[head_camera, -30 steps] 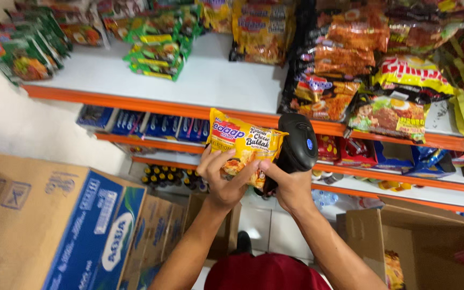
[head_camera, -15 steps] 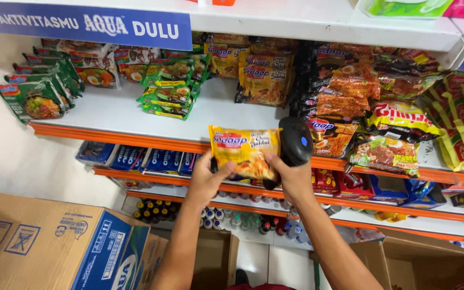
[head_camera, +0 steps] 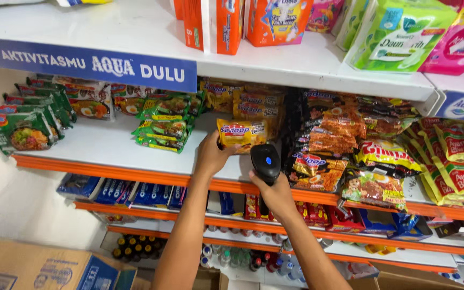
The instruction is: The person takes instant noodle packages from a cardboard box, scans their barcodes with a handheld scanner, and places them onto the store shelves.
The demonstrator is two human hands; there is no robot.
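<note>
Now raised from chest height to the shelf [head_camera: 135,161], the yellow packet [head_camera: 241,134] sits at the row's front, left hand [head_camera: 210,156] fingers clamped on its left end. Right hand [head_camera: 275,190] fingers wrap the black scanner [head_camera: 266,162], just below the packet. Green packets [head_camera: 162,126] crowd left, dark stacks [head_camera: 323,134] right; bare shelf lies ahead of the orange edge [head_camera: 108,173].

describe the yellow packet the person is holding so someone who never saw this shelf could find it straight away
Start at the white shelf with the orange front edge, full of noodle packets. Near its middle, the left hand holds a yellow packet just in front of a yellow stack. It is the only packet gripped by a hand, with the black scanner in the right hand beside it.
</note>
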